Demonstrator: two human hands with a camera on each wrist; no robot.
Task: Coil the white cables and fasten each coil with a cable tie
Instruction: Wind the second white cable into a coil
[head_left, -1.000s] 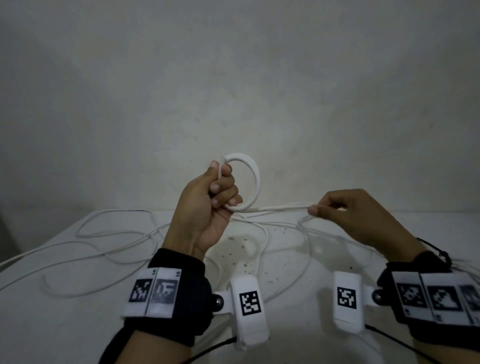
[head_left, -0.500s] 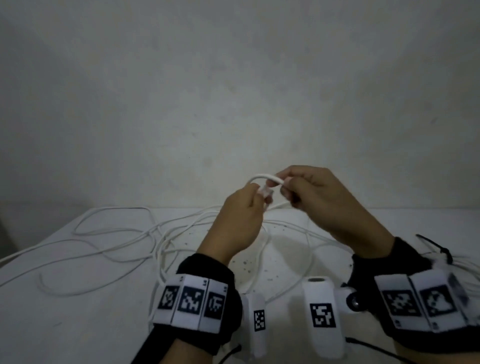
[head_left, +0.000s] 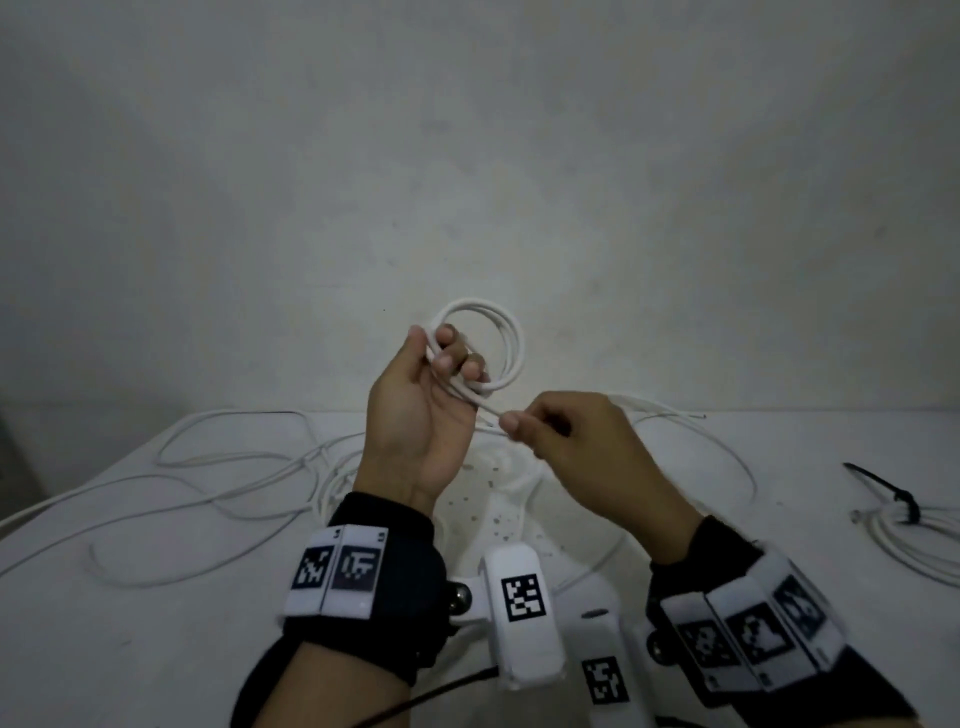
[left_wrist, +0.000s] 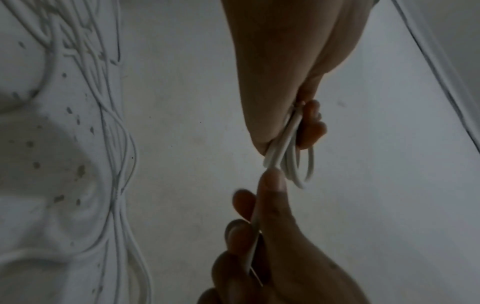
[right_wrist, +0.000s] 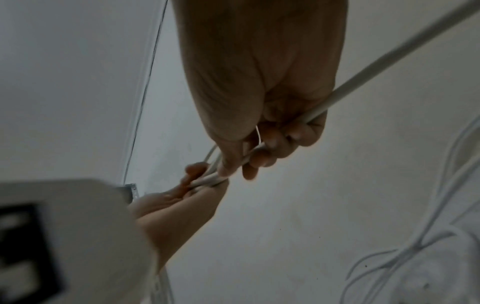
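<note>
Two hands (head_left: 415, 415) (head_left: 576, 447), one coil (head_left: 493, 348)

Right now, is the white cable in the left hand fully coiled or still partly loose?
Partly loose. The left hand holds a few loops of the coil, but a strand runs on through the right hand to the table.

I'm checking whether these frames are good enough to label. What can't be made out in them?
- Turns in the coil: the left hand covers one side in the head view.
- Tied bundle: cut by the head view's right edge.
- Right wrist view: a blurred wrist camera blocks the lower left.
</note>
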